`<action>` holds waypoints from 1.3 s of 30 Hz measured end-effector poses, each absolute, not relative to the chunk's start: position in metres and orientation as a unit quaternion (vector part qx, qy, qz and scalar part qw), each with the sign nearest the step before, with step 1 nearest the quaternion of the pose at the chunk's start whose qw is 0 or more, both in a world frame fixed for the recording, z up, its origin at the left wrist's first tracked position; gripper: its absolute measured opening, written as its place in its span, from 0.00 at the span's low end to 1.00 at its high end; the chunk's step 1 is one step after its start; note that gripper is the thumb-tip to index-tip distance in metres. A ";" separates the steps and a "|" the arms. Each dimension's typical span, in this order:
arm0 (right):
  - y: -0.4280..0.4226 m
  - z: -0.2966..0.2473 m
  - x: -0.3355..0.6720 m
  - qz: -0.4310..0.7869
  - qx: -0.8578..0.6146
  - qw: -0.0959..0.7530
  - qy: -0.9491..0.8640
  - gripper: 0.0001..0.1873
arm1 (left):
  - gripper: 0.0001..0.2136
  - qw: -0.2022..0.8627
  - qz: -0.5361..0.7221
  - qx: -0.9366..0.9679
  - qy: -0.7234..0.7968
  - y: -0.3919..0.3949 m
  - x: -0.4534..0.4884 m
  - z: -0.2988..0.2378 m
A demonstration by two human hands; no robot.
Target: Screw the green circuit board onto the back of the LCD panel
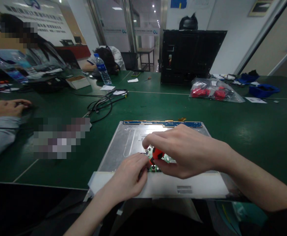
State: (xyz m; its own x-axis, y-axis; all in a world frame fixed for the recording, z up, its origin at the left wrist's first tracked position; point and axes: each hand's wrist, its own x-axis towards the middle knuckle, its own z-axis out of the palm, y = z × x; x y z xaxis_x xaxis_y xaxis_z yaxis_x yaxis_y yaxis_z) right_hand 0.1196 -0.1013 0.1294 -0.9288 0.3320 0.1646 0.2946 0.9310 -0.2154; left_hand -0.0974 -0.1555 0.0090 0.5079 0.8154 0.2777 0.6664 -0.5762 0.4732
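Observation:
A flat metal panel (pixel 126 144) lies face down on the green table (pixel 243 124), with a blue strip board (pixel 163 124) along its far edge and a white edge toward me. A small green circuit board (pixel 155 167) sits near its middle. My right hand (pixel 185 150) is closed around a red-handled screwdriver (pixel 157 154), held upright over that board. My left hand (pixel 130 177) is pinched beside the tool's tip, touching the board; whatever it holds is too small to name.
A black monitor back (pixel 191 55) stands at the rear. A plastic bag of red parts (pixel 213 91), blue items (pixel 263 89), black cables (pixel 106 101) and a water bottle (pixel 102 69) lie on the table. Another person's hand (pixel 7 108) rests at left.

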 end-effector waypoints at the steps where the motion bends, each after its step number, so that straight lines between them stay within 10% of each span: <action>1: -0.101 0.130 0.120 0.095 -0.159 0.099 -0.978 0.10 | 0.06 0.155 0.239 0.854 0.435 -0.155 -0.097 0.010; 39: -0.100 0.130 0.119 0.078 -0.175 0.101 -0.976 0.11 | 0.06 0.150 0.244 0.857 0.428 -0.154 -0.098 0.006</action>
